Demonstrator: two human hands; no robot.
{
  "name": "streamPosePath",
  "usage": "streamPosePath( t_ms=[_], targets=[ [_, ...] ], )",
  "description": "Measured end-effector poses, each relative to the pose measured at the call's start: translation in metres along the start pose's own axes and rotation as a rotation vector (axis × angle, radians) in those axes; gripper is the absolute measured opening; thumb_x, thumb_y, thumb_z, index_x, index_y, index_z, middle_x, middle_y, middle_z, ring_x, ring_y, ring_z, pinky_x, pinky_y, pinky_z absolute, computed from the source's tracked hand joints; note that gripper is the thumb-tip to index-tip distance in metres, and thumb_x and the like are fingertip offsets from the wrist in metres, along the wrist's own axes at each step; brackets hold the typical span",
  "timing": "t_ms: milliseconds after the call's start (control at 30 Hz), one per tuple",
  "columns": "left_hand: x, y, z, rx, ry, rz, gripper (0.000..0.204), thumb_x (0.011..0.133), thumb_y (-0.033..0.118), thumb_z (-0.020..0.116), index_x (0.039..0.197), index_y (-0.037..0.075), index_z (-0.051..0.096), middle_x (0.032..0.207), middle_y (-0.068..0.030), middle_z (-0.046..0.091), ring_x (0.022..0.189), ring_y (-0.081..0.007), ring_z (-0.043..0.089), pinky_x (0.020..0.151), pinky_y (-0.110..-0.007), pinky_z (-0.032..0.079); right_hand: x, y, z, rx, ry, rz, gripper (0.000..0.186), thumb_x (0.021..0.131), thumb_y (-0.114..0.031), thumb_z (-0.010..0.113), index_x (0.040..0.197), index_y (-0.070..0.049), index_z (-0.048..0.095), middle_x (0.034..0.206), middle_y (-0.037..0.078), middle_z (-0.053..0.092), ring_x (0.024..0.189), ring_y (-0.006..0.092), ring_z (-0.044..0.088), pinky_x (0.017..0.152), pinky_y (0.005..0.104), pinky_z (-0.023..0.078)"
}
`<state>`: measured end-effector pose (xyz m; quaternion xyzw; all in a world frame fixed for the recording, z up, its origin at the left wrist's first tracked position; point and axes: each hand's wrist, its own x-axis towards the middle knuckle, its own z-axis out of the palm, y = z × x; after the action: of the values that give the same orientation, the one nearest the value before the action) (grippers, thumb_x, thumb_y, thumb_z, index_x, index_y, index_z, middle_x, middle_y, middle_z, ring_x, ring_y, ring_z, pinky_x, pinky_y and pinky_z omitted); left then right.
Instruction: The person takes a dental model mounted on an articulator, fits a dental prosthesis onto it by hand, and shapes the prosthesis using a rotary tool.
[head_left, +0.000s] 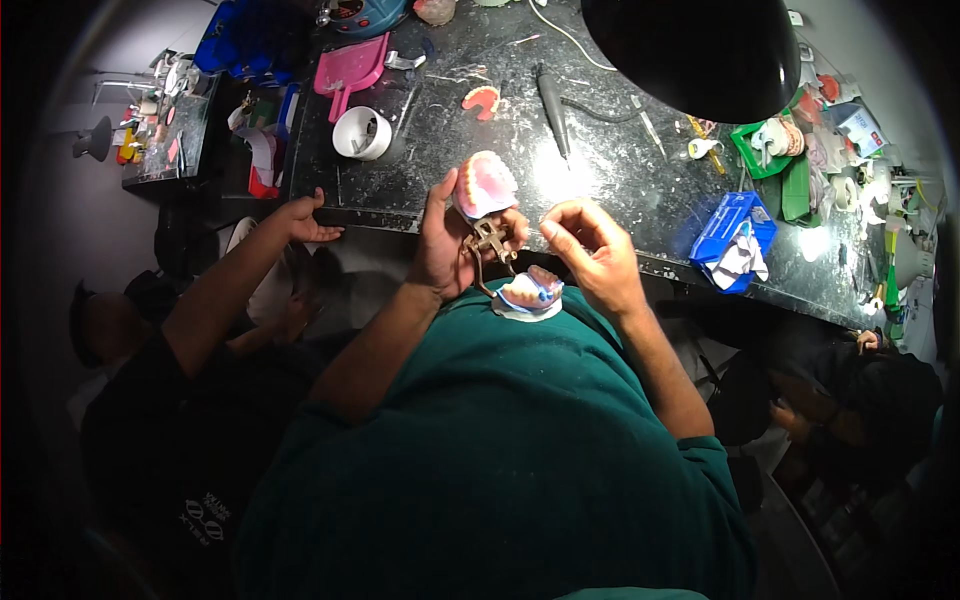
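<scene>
Item: one brass-coloured articulator (pixel 489 237), hinged wide open, held in front of the wearer at the near edge of the desk (pixel 440 130); landmark for all places below. Fitted parts: upper denture model (pixel 487 182), pink with a row of teeth, at its far end; lower denture model (pixel 530 291), with blue material and a pale base, at its near right end, over the wearer's green shirt; whether it rests there cannot be told. Long axis: from the upper denture model, far and slightly left, to the lower denture model, near and slightly right. Left hand (pixel 440 245): on the articulator's left side, grip closed around the frame, thumb up beside the upper denture model. Right hand (pixel 597 255): just right of the articulator, grip with thumb and forefinger drawn close together; whether anything small is pinched between them cannot be told. Governing relation: the lower denture model lies nearward and left of the right fingertips, near and seemingly apart; the right hand is the nearer to it, the left to the upper. Surroundings: pink horseshoe-shaped piece (pixel 483 100) and dark handpiece (pixel 552 110) beyond the articulator; white cup (pixel 362 153) and pink dustpan (pixel 350 68) beyond and left; blue box (pixel 725 215) well to the right; a co-worker's hand (pixel 308 220) well to the left.
</scene>
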<state>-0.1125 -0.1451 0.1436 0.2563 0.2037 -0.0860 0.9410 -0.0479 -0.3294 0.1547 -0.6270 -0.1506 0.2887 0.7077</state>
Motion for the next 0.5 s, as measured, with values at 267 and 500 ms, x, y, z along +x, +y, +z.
streamPosePath(
  t_ms=[267, 500],
  targets=[
    [0.012, 0.034, 0.016, 0.076, -0.178, -0.340, 0.063, 0.093, 0.056, 0.033, 0.107, 0.000, 0.057, 0.079, -0.0190, 0.066, 0.070, -0.0316, 0.068, 0.056, -0.038, 0.058, 0.056, -0.060, -0.014, -0.740, -0.239, -0.449, 0.033, 0.080, -0.032, 0.073, 0.092, -0.006, 0.056, 0.074, 0.008, 0.056, 0.064, 0.0231, 0.059, 0.060, 0.0327, 0.050],
    [0.013, 0.049, 0.051, 0.690, -0.261, -0.292, 0.058, 0.095, 0.042, 0.024, 0.117, -0.003, 0.053, 0.098, -0.0189, 0.065, 0.081, -0.0317, 0.067, 0.078, -0.039, 0.053, 0.068, -0.105, -0.014, -1.197, -0.578, -0.499, 0.025, 0.083, -0.032, 0.065, 0.086, -0.008, 0.057, 0.075, 0.010, 0.062, 0.069, 0.0316, 0.063, 0.060, 0.0402, 0.050]
  ],
)
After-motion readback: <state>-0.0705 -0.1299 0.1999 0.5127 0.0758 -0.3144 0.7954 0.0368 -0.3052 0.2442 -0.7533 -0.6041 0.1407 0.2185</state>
